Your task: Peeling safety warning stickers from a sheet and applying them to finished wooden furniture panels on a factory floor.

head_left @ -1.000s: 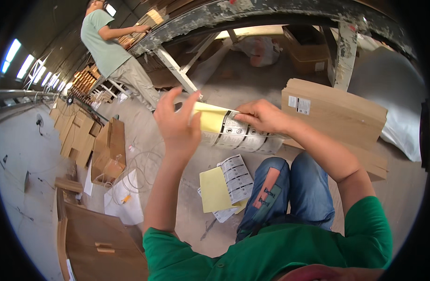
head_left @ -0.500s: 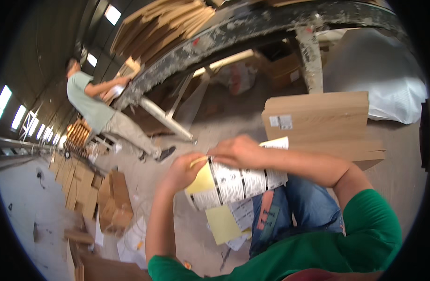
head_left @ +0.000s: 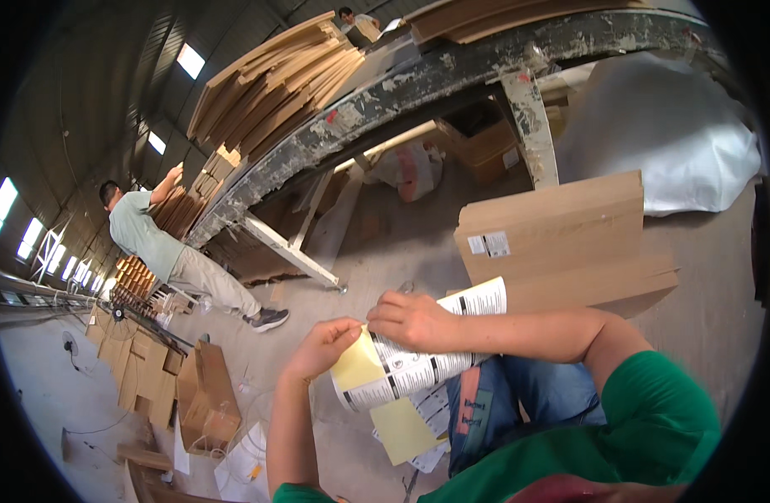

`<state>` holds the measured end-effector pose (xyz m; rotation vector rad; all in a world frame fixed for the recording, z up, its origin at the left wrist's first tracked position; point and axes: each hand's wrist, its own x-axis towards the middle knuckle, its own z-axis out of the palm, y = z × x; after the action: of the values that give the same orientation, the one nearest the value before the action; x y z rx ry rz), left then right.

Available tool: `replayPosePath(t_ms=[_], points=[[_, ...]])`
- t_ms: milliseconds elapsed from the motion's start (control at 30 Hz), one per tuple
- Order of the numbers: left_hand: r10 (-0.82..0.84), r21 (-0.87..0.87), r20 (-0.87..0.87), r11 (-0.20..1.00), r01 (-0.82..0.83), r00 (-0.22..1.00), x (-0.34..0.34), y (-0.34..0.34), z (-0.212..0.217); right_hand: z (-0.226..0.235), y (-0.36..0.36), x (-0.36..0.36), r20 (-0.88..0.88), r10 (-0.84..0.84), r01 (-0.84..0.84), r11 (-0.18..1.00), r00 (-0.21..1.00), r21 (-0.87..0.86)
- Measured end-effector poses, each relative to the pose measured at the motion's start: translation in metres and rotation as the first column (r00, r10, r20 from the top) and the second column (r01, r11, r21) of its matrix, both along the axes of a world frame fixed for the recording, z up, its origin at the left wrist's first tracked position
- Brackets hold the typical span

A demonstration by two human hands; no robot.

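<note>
Label sheet (head_left: 418,365): white, printed in black blocks, yellow backing peeling at its left end; held above the lap. Left hand (head_left: 322,348), grip pinched on the yellow corner. Right hand (head_left: 414,320) lies over the sheet's top edge, fingers pressed down on it. More sheets (head_left: 410,427) hang below, partly hidden by the jeans (head_left: 519,402). Flat cardboard box (head_left: 561,239) on the floor beyond, closed, contents unseen. Another person (head_left: 163,251) stands at stacked cardboard (head_left: 272,80); far details hard to make out.
</note>
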<state>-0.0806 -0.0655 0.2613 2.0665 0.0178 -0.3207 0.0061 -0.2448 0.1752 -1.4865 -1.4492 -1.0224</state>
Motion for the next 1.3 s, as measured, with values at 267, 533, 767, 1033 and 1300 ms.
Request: replayPosePath(t_ms=[267,533,767,1033,1300], points=[[-0.057,0.016,-0.037,0.998,0.058,0.998,0.01,0.011,-0.021,-0.013,-0.005,-0.009,0.034,0.081,-0.078,0.994,0.996,-0.075],[-0.117,0.166,0.085,0.981,0.102,0.989,0.012,0.007,-0.055,-0.027,-0.03,-0.031,0.034,0.16,-0.151,0.969,0.987,-0.196],[0.047,0.073,-0.062,0.996,-0.043,0.997,0.004,-0.021,-0.066,-0.033,-0.045,-0.039,-0.19,0.185,-0.208,0.971,0.964,-0.113],[0.012,0.159,-0.15,0.987,0.012,0.989,0.002,-0.038,-0.07,-0.03,-0.059,-0.05,-0.194,0.189,-0.211,0.972,0.963,-0.099],[-0.051,0.359,-0.092,0.93,0.081,0.994,0.007,-0.036,-0.065,-0.024,-0.061,-0.064,-0.206,0.255,-0.284,0.951,0.945,-0.122]])
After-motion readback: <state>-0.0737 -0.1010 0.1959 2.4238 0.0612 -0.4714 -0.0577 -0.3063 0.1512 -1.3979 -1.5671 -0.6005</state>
